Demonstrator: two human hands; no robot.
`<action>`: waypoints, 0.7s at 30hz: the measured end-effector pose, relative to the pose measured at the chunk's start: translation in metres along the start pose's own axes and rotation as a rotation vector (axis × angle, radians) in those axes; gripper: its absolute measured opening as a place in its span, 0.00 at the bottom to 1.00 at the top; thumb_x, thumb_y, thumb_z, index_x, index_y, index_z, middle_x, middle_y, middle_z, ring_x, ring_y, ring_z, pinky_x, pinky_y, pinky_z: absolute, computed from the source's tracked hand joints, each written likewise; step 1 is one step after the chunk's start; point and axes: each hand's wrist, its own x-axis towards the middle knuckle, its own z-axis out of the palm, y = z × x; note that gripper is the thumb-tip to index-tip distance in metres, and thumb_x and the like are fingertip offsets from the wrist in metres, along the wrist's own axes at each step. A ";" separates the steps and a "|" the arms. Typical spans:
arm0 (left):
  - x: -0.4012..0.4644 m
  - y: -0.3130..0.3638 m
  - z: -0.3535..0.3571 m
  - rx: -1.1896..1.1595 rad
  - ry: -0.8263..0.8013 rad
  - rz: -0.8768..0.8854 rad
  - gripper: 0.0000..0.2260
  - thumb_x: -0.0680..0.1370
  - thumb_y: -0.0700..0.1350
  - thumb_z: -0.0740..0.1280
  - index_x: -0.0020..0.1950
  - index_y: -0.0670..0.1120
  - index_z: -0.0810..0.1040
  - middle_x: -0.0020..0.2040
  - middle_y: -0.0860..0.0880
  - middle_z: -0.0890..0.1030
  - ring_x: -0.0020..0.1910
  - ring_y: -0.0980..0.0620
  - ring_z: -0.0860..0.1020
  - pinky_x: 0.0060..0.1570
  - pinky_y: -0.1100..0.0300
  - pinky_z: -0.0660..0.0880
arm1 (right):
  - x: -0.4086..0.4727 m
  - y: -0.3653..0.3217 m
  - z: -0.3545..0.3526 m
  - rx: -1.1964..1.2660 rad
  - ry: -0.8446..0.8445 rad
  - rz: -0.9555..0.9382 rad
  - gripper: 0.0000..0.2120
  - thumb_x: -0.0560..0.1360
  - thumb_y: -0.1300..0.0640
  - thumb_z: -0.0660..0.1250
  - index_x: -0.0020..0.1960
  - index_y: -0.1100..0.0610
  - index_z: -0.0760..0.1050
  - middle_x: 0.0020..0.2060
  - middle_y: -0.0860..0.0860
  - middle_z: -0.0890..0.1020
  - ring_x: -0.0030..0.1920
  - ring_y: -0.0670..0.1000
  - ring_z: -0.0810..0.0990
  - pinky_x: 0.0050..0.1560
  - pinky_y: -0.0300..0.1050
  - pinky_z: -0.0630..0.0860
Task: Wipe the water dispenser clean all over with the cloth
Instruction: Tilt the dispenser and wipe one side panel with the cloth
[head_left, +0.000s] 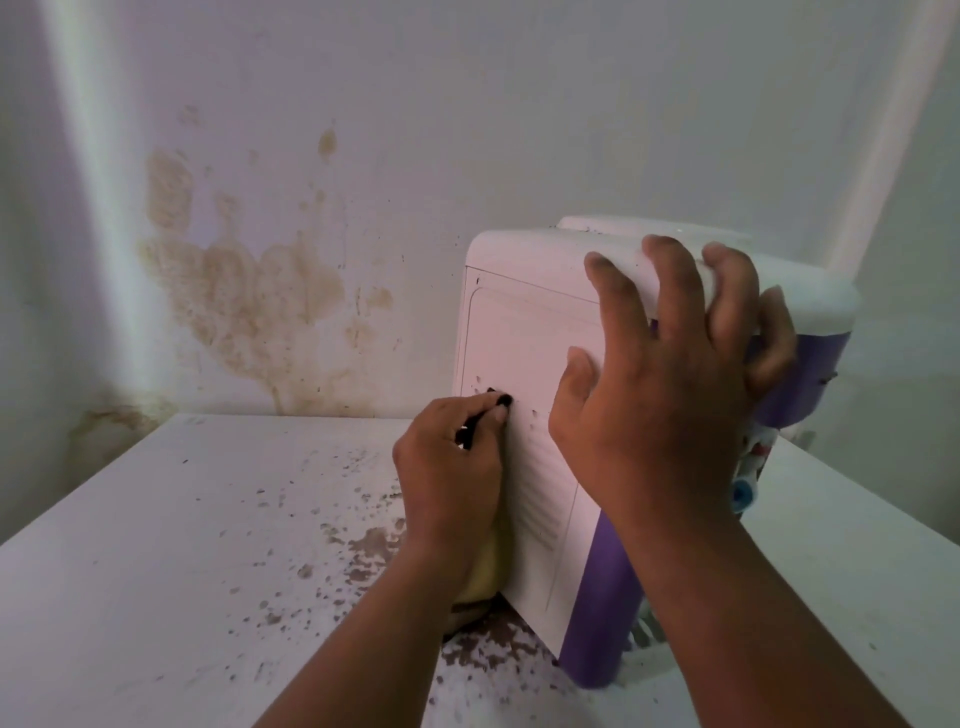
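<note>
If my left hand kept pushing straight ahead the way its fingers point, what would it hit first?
The left hand already meets the water dispenser: its fingertips pinch a small dark object against the white side panel. Beyond that, probably only the panel itself.

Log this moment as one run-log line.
left hand: pinches small black thing on dispenser side | right hand: steadies top | cloth: under left hand

There is one view only, from a camera worn on the person's head. It looks forward and down at the water dispenser (524, 415), which stands very near, a bit right of the middle. The white bench (182, 545) under the dispenser fills the bottom of the view. The stained wall (260, 234) behind the dispenser fills the top.
</note>
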 end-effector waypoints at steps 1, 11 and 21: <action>0.004 -0.001 0.000 -0.017 0.015 -0.049 0.07 0.79 0.44 0.74 0.56 0.52 0.87 0.45 0.67 0.81 0.49 0.70 0.80 0.48 0.79 0.73 | 0.000 0.001 0.000 -0.002 -0.001 -0.002 0.28 0.72 0.50 0.68 0.72 0.47 0.69 0.73 0.51 0.69 0.76 0.60 0.61 0.73 0.63 0.54; -0.009 -0.020 -0.012 0.123 -0.110 0.078 0.08 0.77 0.45 0.75 0.55 0.52 0.87 0.47 0.64 0.83 0.46 0.68 0.80 0.50 0.73 0.78 | -0.005 0.001 0.000 0.018 -0.041 -0.011 0.29 0.74 0.53 0.69 0.75 0.50 0.68 0.77 0.54 0.65 0.78 0.63 0.57 0.76 0.66 0.52; 0.005 -0.026 -0.028 -0.359 -0.227 -0.276 0.07 0.77 0.48 0.76 0.54 0.57 0.87 0.46 0.60 0.87 0.47 0.58 0.86 0.48 0.59 0.84 | -0.116 -0.034 0.008 0.324 0.102 0.185 0.29 0.69 0.58 0.77 0.68 0.48 0.74 0.73 0.64 0.64 0.72 0.67 0.63 0.75 0.55 0.57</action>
